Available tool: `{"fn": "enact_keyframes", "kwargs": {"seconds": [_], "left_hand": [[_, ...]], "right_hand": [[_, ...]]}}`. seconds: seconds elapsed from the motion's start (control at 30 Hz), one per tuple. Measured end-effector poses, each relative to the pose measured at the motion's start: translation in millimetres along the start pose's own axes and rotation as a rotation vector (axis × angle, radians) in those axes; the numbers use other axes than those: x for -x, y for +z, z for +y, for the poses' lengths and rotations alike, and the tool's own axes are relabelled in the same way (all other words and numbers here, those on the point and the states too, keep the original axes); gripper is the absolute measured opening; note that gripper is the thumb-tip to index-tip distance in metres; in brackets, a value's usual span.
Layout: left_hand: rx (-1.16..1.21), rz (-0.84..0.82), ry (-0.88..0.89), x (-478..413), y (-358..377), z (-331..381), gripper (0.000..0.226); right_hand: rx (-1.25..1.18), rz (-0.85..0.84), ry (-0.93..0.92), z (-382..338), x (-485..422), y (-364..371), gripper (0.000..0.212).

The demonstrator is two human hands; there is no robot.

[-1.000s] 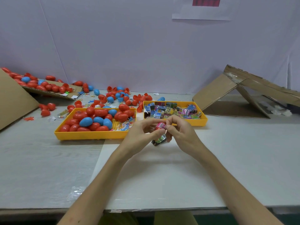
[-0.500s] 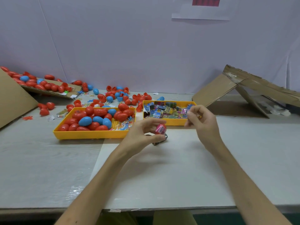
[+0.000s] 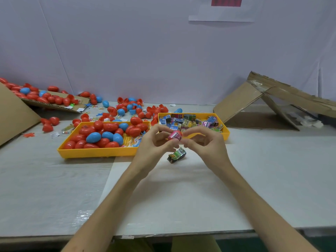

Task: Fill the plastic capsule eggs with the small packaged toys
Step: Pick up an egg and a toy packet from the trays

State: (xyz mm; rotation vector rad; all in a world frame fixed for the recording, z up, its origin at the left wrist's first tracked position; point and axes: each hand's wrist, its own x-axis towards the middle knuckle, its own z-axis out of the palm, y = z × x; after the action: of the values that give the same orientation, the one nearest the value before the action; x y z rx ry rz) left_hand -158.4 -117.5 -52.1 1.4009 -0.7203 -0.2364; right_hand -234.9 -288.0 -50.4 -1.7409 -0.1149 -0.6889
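Above the table [image 3: 254, 179], left hand [image 3: 154, 144] and right hand [image 3: 205, 144] jointly pinch the toy-filled egg [image 3: 175, 135].

Bright, diffuse overhead light: highlights on the eggs [image 3: 110, 126], faint glare on the table [image 3: 54, 188] film, soft shadow under the tray [image 3: 98, 154]; edges bow.

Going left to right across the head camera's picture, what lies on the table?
Slanted brown cardboard sheet → large yellow plastic tray of red and blue capsule eggs → smaller yellow plastic tray of colourful packaged toys → collapsed brown cardboard box. The left hand and right hand, pinching a pink packet, overlap the trays: left out.
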Motion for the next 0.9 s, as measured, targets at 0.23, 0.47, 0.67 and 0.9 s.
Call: {"fn": "enact_keyframes", "kwargs": {"seconds": [0.23,0.47,0.67,0.9], "left_hand": [[0.227,-0.046,-0.113,2.7,-0.1,4.7,0.025],[0.279,-0.005,-0.158,3.4,0.0,7.9,0.019],[0.292,-0.009,-0.174,3.1,-1.4,6.7,0.018],[0.270,-0.015,-0.151,3.5,-1.4,6.0,0.018]], "right_hand": [[-0.002,-0.096,0.011,0.5,0.7,1.6,0.039],[-0.130,-0.086,0.066,-1.1,1.2,1.0,0.021],[-0.208,-0.114,0.116,-0.1,1.4,-0.8,0.020],[-0.231,-0.118,0.127,3.1,1.2,-0.6,0.019]]}}
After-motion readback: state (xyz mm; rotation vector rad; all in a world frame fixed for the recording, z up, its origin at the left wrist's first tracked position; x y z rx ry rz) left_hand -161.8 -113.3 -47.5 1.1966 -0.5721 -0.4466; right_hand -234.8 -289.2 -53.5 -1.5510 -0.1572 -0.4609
